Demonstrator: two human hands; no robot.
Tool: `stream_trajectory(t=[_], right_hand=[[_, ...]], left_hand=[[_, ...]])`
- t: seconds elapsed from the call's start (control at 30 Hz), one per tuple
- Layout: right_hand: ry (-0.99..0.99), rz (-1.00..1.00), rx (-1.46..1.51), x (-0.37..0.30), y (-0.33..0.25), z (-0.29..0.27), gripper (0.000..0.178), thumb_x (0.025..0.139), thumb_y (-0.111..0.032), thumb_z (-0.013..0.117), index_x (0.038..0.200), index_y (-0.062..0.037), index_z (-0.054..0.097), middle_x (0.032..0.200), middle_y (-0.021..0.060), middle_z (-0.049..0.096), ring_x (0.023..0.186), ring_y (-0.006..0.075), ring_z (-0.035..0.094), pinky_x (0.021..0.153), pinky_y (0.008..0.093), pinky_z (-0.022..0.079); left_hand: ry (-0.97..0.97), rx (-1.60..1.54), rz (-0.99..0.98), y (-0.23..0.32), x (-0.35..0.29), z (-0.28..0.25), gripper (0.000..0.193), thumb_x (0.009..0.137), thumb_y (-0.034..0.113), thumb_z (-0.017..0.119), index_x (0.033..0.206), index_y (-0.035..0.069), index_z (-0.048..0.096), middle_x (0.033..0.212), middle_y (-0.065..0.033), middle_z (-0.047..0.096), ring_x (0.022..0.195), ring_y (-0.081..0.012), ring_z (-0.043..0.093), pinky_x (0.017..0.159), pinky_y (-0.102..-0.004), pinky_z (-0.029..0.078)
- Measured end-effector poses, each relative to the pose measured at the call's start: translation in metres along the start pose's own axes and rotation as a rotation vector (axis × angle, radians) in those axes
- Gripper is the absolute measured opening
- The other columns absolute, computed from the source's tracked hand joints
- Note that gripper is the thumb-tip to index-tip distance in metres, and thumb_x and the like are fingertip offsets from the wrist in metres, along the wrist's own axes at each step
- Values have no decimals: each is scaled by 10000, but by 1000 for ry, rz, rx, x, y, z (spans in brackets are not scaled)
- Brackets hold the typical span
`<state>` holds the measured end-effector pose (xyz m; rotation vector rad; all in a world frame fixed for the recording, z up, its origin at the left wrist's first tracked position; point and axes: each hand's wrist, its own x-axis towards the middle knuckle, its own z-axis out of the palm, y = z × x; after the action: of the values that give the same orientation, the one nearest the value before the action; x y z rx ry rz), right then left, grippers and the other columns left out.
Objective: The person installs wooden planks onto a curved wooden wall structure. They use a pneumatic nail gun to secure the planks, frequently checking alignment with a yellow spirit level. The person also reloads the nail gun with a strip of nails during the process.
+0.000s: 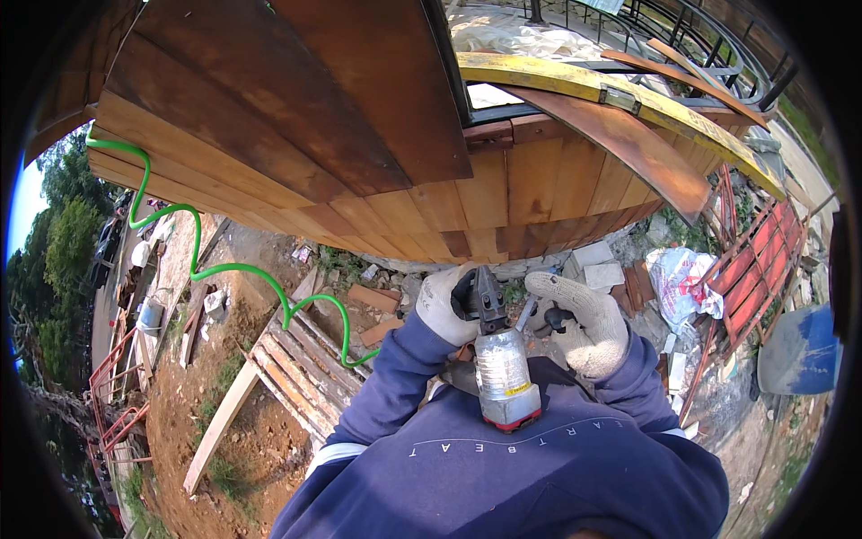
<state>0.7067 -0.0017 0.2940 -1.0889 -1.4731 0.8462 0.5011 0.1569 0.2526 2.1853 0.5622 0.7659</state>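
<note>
1. overhead, the curved wooden structure (359,135) fills the upper half of the view; its wall of upright cedar-coloured boards (503,207) bulges toward the person, with darker planks laid across the top.
2. far below lies bare ground with a wooden pallet (301,364), a loose pale plank (220,418), scattered bricks (373,298), a white bag (682,283) and a red metal frame (759,260) — all well apart from the hands.
3. a green coiled air hose (193,247) snakes from the left edge of the structure down toward the person's chest.
4. the nail gun (498,359) sits between the two hands, its long axis running from the silver-and-red cap near the chest up and away to the dark nose, which points at the foot of the board wall just ahead.
5. the left hand (446,305), in a pale knit glove, is clenched around the gun's dark upper body — it is the nearer hand to the tool and carries it.
6. the right hand (588,319), also gloved, is just beside the gun on its right, fingers curled around something small and dark; what it grips i cannot tell.
</note>
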Motion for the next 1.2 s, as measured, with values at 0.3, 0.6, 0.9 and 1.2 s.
stream_trajectory(t=[0.3, 0.6, 0.9, 1.2], right_hand=[[-48, -5, -117, 9, -8, -2, 485, 815, 28, 527, 1297, 38, 582, 1142, 188, 685, 1048, 287, 692, 925, 354, 540], [30, -244, -426, 41, -10, 1, 343, 773, 10, 635, 1109, -13, 697, 1045, 171, 690, 950, 358, 682, 855, 402, 558], [-69, -268, -441, 57, -5, -2, 352, 754, 15, 650, 1093, -50, 716, 1009, 145, 690, 937, 338, 683, 840, 400, 560], [-91, -347, -536, 62, 1, -4, 357, 728, 1, 661, 1074, -63, 716, 1017, 143, 690, 966, 352, 668, 849, 422, 556]], left_hand=[[-12, 80, 13, 7, -2, -7, 423, 663, 258, 902, 975, 63, 694, 847, -90, 722, 764, -257, 719, 714, -357, 564], [20, 36, 13, 15, -3, -11, 420, 658, 206, 896, 966, 42, 664, 815, -106, 678, 713, -249, 668, 692, -347, 527], [8, 19, -30, 17, -4, -16, 401, 673, 182, 883, 980, 40, 668, 814, -110, 679, 720, -243, 660, 699, -354, 523], [-17, 26, -27, 9, -6, -13, 357, 694, 175, 879, 966, 43, 688, 830, -94, 700, 731, -207, 676, 701, -336, 535]])
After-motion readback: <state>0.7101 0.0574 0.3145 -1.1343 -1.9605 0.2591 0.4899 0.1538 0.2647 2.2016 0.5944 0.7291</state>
